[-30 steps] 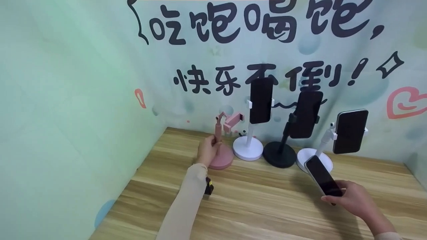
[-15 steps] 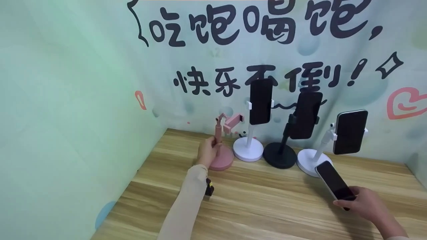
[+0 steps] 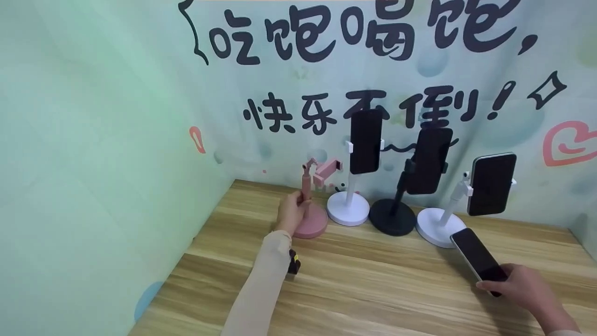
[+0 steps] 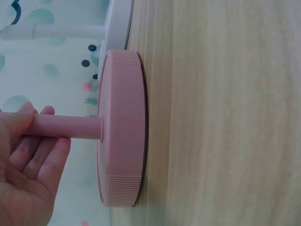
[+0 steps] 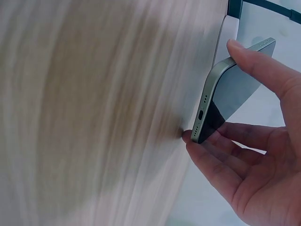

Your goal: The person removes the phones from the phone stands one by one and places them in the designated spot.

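Smartphone (image 3: 476,254) gripped by its edges in the right hand (image 3: 522,287), tilted above a wood-grain table (image 3: 373,289) near the rightmost white phone stand (image 3: 431,227).

Farther off, the post (image 4: 77,127) of a pink phone stand (image 3: 313,224) is pinched above its round base (image 4: 124,127) by the left hand (image 3: 290,212). The phone seems best carried by its edges, screen uncovered, with the post steadied so that the base is not rocked. Alongside, a black phone stand (image 3: 392,218) and another white stand (image 3: 347,210) are lined up; mounted phones (image 3: 366,142) are borne by all three. Behind, a pale green backdrop (image 3: 289,144) is printed with dark Chinese lettering (image 3: 366,94).
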Motion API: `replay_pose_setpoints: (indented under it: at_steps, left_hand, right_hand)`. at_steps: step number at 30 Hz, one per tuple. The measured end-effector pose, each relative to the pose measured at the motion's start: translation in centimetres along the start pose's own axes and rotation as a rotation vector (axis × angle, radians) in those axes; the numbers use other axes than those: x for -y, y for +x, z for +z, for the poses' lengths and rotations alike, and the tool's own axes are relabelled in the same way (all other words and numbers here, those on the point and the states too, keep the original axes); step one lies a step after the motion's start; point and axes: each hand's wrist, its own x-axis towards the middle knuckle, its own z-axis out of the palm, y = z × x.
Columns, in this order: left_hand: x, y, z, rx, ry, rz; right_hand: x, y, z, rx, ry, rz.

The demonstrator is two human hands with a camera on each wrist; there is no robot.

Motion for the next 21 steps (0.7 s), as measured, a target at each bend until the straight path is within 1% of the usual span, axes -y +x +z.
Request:
replay_pose_setpoints:
  at_steps: [8,14,21]
  left_hand:
    - [-0.1,0.1,-0.1,0.009,0.025,-0.018]
    - [0.0,0.1,-0.1,0.026,0.006,-0.037]
    - [0.0,0.0,-0.1,0.027,0.007,-0.034]
  right_hand:
    - [-0.5,-0.2,-0.4,0.0,-0.008,0.041]
    - [-0.7,-0.3,-0.6,-0.001,-0.032,0.055]
    - [-1.1,-0.2,-0.8,0.043,-0.062,0.127]
